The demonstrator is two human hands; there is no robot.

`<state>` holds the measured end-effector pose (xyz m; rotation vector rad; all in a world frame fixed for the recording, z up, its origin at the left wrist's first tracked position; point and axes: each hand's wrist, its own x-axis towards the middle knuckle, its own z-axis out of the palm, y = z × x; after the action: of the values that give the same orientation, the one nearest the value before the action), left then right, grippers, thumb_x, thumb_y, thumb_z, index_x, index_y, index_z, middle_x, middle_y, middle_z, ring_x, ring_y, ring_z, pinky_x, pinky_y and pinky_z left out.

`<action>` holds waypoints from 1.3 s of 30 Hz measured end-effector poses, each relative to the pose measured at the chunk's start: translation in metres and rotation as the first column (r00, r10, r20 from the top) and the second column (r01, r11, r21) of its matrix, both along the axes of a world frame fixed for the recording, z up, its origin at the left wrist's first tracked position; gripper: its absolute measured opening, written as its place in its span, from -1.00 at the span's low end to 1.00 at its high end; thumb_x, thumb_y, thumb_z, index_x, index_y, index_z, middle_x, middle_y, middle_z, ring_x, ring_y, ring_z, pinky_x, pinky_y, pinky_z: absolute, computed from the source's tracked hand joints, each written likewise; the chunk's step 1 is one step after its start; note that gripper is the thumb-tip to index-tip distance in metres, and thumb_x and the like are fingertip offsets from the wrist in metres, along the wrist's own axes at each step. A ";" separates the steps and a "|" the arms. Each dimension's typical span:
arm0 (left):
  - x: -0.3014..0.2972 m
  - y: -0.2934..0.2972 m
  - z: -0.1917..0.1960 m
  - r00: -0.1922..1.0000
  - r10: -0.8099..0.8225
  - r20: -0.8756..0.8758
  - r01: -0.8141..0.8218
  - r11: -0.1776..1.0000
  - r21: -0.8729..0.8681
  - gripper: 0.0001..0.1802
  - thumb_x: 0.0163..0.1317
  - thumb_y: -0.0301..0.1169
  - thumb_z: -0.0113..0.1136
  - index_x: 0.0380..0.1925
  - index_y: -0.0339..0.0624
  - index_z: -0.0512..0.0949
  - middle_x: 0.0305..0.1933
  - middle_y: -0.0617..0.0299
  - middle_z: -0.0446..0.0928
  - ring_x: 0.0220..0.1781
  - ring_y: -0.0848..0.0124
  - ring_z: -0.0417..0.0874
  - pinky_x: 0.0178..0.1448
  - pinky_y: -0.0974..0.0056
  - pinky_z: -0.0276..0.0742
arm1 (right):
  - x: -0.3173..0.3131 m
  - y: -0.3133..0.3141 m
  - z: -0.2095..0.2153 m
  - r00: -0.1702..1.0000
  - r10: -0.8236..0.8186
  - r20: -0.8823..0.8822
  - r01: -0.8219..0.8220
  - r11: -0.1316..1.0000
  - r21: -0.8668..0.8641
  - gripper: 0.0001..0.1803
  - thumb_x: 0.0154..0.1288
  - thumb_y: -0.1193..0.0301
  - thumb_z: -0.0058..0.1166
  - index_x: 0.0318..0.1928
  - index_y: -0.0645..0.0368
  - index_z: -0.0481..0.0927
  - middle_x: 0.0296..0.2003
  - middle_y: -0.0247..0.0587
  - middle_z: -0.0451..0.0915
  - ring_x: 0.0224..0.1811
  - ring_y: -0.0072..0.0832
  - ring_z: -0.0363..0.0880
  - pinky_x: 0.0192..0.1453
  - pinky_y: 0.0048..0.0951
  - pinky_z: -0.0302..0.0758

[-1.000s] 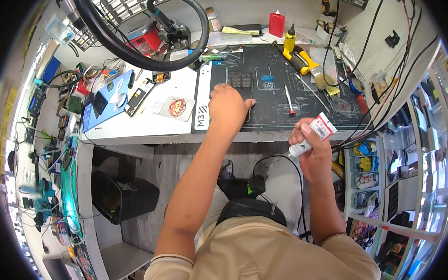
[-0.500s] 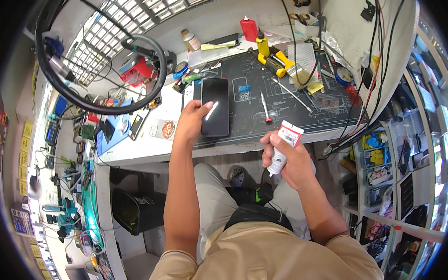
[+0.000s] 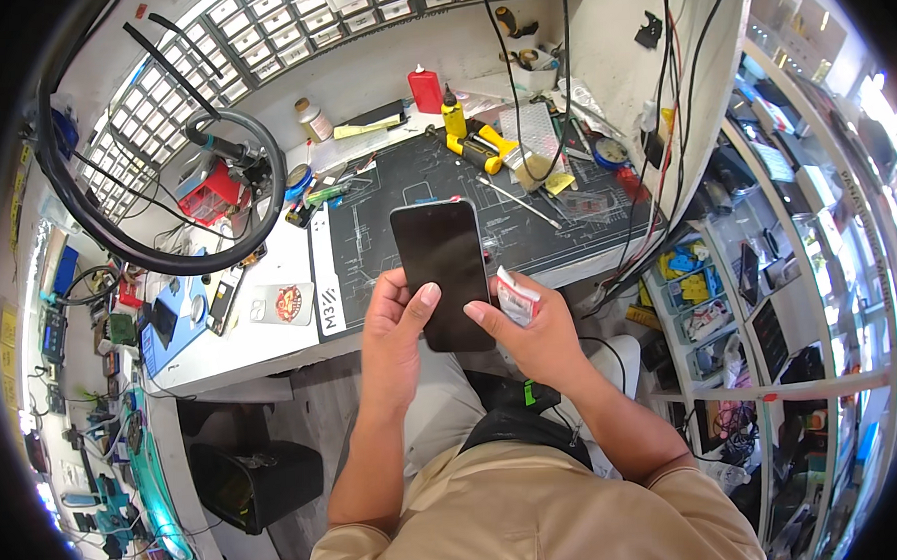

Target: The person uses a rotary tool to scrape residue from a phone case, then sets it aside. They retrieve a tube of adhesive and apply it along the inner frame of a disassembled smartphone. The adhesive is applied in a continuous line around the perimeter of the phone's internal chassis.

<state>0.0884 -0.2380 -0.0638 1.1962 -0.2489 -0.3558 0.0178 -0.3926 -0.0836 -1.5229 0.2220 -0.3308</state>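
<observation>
A black smartphone point(image 3: 444, 270) with a dark screen is held up over the bench's front edge. My left hand point(image 3: 393, 327) grips its lower left side, thumb lying on the glass. My right hand point(image 3: 531, 334) touches the phone's lower right edge with a fingertip while its other fingers clasp a small white and red tube point(image 3: 515, 299). Both forearms come in from the lower edge over a tan shirt.
A dark work mat point(image 3: 415, 196) covers the white bench, with a yellow-handled tool point(image 3: 483, 150), a red bottle point(image 3: 424, 89) and tweezers on it. A round ring lamp point(image 3: 125, 209) stands at the left. Parts drawers line the back wall; shelves with cables stand on the right.
My left hand lifted the phone off the mat and brought it toward me. My right hand, still holding the tube, rose to meet the phone's edge.
</observation>
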 end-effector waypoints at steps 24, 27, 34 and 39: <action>0.004 0.021 -0.029 0.865 -0.193 -0.462 -0.126 0.809 -0.574 -0.07 0.40 0.49 -0.22 0.36 -0.08 0.40 0.37 0.11 0.46 0.43 0.25 0.46 0.43 0.09 0.46 | 0.003 0.062 0.052 0.952 0.041 -0.303 -0.226 0.761 -0.609 -0.44 0.07 0.11 0.54 -0.13 0.25 0.58 -0.33 -0.04 0.65 -0.29 -0.21 0.65 -0.15 -0.24 0.55; 0.010 0.033 -0.025 0.880 -0.292 -0.375 -0.009 0.778 -0.628 -0.06 0.41 0.48 -0.21 0.40 -0.08 0.37 0.39 0.13 0.44 0.29 0.29 0.54 0.35 0.12 0.52 | 0.012 0.066 0.057 0.937 0.033 -0.347 -0.235 0.796 -0.558 -0.43 0.09 0.10 0.52 -0.11 0.25 0.57 -0.35 -0.04 0.67 -0.32 -0.29 0.64 -0.15 -0.28 0.55; 0.022 0.047 -0.026 0.894 -0.274 -0.354 0.013 0.807 -0.590 -0.16 0.49 0.32 -0.10 0.41 -0.18 0.33 0.40 0.01 0.41 0.14 0.24 0.64 0.24 0.08 0.61 | 0.024 0.068 0.058 0.966 0.068 -0.248 -0.210 0.768 -0.606 -0.48 0.11 0.15 0.53 -0.13 0.24 0.56 -0.35 -0.16 0.69 -0.34 -0.47 0.60 -0.21 -0.35 0.52; 0.042 0.060 -0.028 0.925 -0.273 -0.265 0.112 0.862 -0.494 -0.23 0.46 0.19 0.13 0.34 -0.26 0.37 0.28 0.04 0.51 0.23 0.28 0.63 0.29 0.14 0.59 | 0.030 0.063 0.043 0.972 0.144 -0.187 -0.217 0.857 -0.467 -0.56 0.17 0.23 0.50 -0.15 0.24 0.57 -0.29 -0.25 0.71 -0.27 -0.62 0.58 -0.14 -0.40 0.53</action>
<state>0.1305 -0.1775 -0.0921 0.6138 -0.1537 -0.6276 0.0479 -0.3297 -0.0407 -2.0559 0.1101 -0.1251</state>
